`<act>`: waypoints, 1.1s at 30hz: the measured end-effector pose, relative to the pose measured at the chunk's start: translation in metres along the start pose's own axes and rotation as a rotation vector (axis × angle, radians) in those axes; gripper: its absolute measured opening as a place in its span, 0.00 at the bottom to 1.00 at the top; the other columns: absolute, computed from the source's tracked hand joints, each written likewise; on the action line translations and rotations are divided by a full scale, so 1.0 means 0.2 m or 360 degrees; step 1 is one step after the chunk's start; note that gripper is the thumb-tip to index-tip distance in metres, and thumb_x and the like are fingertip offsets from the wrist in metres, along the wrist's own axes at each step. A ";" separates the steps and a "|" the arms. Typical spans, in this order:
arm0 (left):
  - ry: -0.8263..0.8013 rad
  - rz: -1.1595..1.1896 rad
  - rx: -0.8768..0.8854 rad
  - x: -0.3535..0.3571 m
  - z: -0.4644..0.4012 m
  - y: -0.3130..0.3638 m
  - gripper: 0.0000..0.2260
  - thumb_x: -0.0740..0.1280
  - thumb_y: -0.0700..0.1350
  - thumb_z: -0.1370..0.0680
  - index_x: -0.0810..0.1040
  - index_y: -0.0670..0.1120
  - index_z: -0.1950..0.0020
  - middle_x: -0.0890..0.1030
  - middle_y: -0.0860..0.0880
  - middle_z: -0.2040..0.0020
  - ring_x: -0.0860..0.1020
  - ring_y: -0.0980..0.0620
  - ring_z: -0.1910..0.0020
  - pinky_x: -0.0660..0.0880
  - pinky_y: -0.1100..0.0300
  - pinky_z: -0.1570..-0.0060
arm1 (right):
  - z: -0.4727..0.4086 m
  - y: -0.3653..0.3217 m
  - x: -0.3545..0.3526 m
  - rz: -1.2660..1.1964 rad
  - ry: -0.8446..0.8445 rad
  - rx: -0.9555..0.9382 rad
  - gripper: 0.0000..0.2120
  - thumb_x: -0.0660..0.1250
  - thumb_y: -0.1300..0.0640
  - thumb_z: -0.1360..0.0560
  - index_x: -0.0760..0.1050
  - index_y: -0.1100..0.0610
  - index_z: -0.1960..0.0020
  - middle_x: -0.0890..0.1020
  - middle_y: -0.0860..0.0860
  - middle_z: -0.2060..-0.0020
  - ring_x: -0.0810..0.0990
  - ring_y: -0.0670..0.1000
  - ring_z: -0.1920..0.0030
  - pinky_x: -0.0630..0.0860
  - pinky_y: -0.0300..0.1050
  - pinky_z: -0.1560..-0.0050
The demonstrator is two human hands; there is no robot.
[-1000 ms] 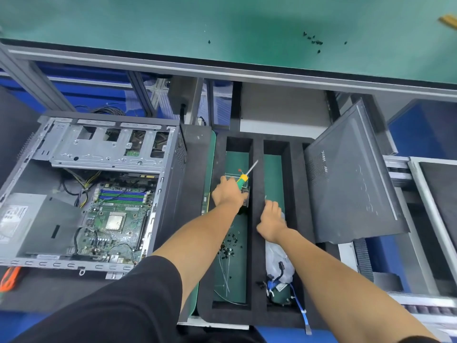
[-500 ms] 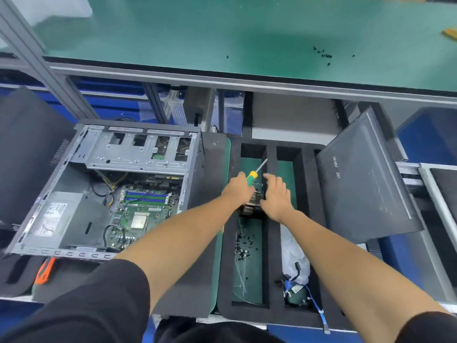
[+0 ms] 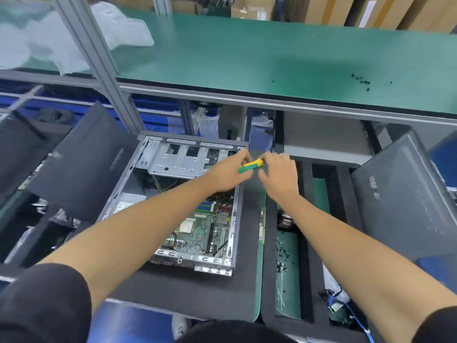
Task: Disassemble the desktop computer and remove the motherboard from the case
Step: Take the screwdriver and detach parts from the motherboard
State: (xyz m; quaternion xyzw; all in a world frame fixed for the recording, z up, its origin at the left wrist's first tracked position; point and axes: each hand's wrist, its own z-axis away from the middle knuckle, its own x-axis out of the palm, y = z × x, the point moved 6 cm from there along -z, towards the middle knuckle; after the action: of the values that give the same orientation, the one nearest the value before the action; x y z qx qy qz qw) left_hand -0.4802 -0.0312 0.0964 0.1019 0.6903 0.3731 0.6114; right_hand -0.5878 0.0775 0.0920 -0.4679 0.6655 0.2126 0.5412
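Observation:
The open grey computer case (image 3: 158,167) lies on its side on a black foam mat, with the green motherboard (image 3: 205,229) inside it. My left hand (image 3: 227,172) grips a green-and-yellow screwdriver (image 3: 249,165) above the case's far right corner. My right hand (image 3: 279,177) is right beside it, fingertips at the yellow end of the handle; whether it grips the handle I cannot tell. The screwdriver's shaft is hidden by my hands.
A black foam tray (image 3: 306,243) to the right of the case holds a small part (image 3: 285,220), loose screws (image 3: 283,261) and a bagged cable bundle (image 3: 336,298). Dark side panels lean at left (image 3: 81,159) and right (image 3: 400,194). A green bench (image 3: 272,58) lies beyond.
Both hands rose out of the foam tray's slot and moved left, up over the case corner, carrying the screwdriver. The small part stayed in the tray. My view swung left.

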 end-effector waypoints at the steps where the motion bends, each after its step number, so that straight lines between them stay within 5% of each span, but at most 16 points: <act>1: -0.0002 0.0024 0.0017 -0.04 0.05 -0.06 0.10 0.68 0.51 0.22 0.69 0.52 0.46 0.78 0.55 0.57 0.78 0.54 0.59 0.73 0.54 0.60 | -0.01 -0.07 0.00 0.0095 0.0023 -0.0068 0.06 0.64 0.50 0.26 0.74 0.51 0.51 0.77 0.48 0.60 0.73 0.56 0.53 0.66 0.52 0.56; 8: -0.0024 0.0045 0.0030 -0.26 0.35 -0.46 0.12 0.73 0.58 0.25 0.73 0.57 0.48 0.79 0.57 0.54 0.77 0.59 0.55 0.75 0.55 0.56 | 0.02 -0.51 0.13 0.0119 -0.0041 -0.0423 0.12 0.69 0.46 0.30 0.74 0.53 0.56 0.73 0.52 0.57 0.69 0.57 0.55 0.67 0.52 0.55; 13: -0.0181 -0.0009 0.0007 -0.33 0.49 -0.66 0.14 0.75 0.59 0.27 0.74 0.58 0.49 0.81 0.59 0.56 0.79 0.61 0.56 0.77 0.58 0.55 | 0.04 -0.71 0.29 -0.0091 -0.0479 -0.0364 0.08 0.64 0.50 0.26 0.64 0.47 0.56 0.71 0.45 0.70 0.73 0.55 0.67 0.65 0.48 0.66; 18: -0.0272 -0.0273 -0.0046 -0.33 0.55 -0.83 0.11 0.70 0.60 0.25 0.73 0.59 0.47 0.80 0.59 0.53 0.79 0.58 0.55 0.78 0.52 0.53 | 0.08 -0.74 0.42 -0.0115 -0.0710 -0.0331 0.05 0.59 0.52 0.22 0.63 0.46 0.53 0.76 0.47 0.68 0.74 0.52 0.67 0.64 0.45 0.70; 25: -0.0292 -0.0538 0.0051 -0.34 0.58 -0.88 0.14 0.69 0.62 0.29 0.75 0.65 0.45 0.79 0.64 0.58 0.75 0.65 0.60 0.69 0.62 0.63 | 0.11 -0.74 0.49 0.0031 -0.0905 -0.0439 0.08 0.61 0.47 0.23 0.64 0.47 0.56 0.76 0.47 0.69 0.73 0.50 0.69 0.65 0.45 0.71; 33: -0.0195 -0.0440 0.0070 -0.35 0.57 -0.91 0.16 0.72 0.60 0.31 0.75 0.65 0.45 0.79 0.66 0.55 0.76 0.62 0.56 0.72 0.61 0.59 | 0.12 -0.74 0.50 -0.0007 -0.0969 -0.0464 0.05 0.59 0.48 0.21 0.63 0.44 0.54 0.77 0.47 0.68 0.73 0.48 0.68 0.64 0.46 0.70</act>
State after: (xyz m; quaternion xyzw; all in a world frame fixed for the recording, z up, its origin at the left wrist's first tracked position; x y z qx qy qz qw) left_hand -0.3016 -0.1557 0.0360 0.0419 0.6671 0.2634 0.6956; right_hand -0.4460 -0.0129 0.0259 -0.4569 0.4348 0.4345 0.6430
